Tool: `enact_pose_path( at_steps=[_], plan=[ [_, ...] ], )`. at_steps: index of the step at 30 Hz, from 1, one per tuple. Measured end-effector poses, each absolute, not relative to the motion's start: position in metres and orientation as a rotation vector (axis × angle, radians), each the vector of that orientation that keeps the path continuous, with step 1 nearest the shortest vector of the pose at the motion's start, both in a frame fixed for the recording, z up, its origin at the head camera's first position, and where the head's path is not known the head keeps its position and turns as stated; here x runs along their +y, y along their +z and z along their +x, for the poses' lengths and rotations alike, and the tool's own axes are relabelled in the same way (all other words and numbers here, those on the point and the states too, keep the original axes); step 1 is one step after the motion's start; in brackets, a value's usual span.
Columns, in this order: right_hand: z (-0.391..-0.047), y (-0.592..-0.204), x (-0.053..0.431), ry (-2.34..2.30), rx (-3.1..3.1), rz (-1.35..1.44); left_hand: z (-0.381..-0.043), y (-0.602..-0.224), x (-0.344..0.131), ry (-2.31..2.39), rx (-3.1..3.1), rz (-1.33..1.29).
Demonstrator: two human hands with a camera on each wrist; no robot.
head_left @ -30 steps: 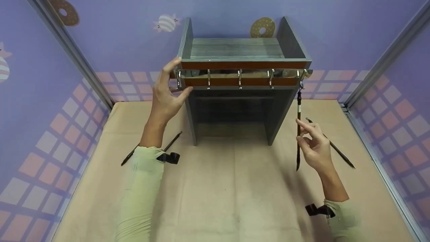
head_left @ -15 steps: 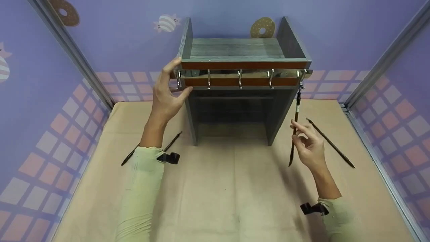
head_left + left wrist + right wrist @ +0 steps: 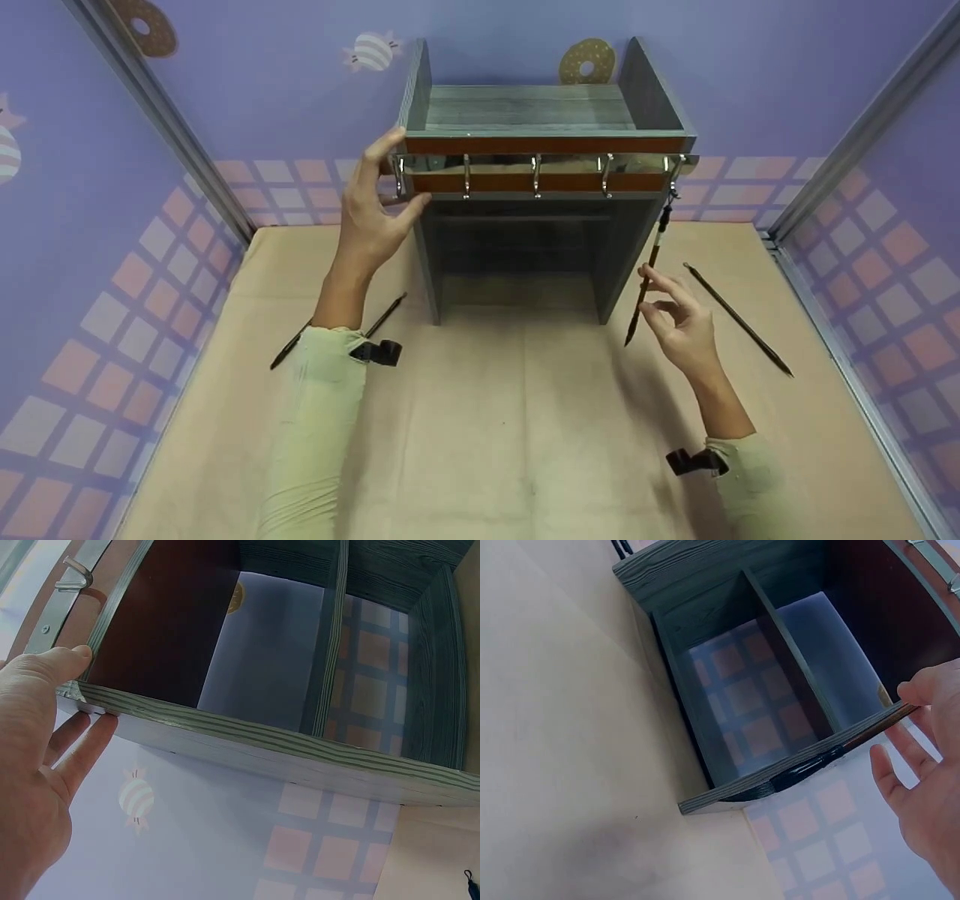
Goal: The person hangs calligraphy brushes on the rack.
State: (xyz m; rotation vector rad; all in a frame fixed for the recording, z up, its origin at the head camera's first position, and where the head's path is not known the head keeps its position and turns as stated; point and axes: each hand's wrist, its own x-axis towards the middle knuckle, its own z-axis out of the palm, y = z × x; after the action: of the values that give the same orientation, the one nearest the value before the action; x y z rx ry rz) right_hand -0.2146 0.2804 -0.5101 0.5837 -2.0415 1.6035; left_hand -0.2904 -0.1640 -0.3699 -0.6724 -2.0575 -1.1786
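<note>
Swung leftward with the right hand [image 3: 686, 330] since the earlier frames, the calligraphy brush [image 3: 643, 292] slants toward the bookshelf's near right leg. Thumb and fingers pinch its handle; its cord hangs from the rightmost hook [image 3: 674, 176] of the metal rail [image 3: 502, 163]. The left hand [image 3: 373, 214] grasps the front left corner of the grey wooden bookshelf [image 3: 656, 90], where a divider [image 3: 330, 652] separates two compartments, the wall [image 3: 277, 637] visible through both. Another brush [image 3: 739, 321] lies on the surface [image 3: 480, 450] at right.

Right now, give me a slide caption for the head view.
Left hand grips a gray shelf; right hand pinches a brush hanging from the hook rail.
</note>
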Motion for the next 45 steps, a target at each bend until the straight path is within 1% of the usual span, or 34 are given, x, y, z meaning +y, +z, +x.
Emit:
enact_pose_path(
  at_steps=[10,20,27,37,45],
  plan=[
    [-0.216,-0.511,0.283,1.61,-2.076,0.589,-0.29,-0.37,-0.164,-1.193,-2.075,-0.663],
    [-0.216,-0.515,0.299,1.615,-2.019,0.588,-0.29,-0.37,-0.165,-1.227,-2.063,-0.659],
    [-0.211,-0.517,0.317,1.613,-2.03,0.526,-0.288,-0.37,-0.166,-1.216,-2.062,-0.663],
    [-0.2,-0.529,0.348,1.68,-1.935,0.41,-0.288,-0.37,-0.165,-1.204,-2.073,-0.652],
    [-0.202,-0.536,0.371,1.531,-2.098,0.195,-0.289,-0.37,-0.164,-1.214,-2.066,-0.653]
  ],
)
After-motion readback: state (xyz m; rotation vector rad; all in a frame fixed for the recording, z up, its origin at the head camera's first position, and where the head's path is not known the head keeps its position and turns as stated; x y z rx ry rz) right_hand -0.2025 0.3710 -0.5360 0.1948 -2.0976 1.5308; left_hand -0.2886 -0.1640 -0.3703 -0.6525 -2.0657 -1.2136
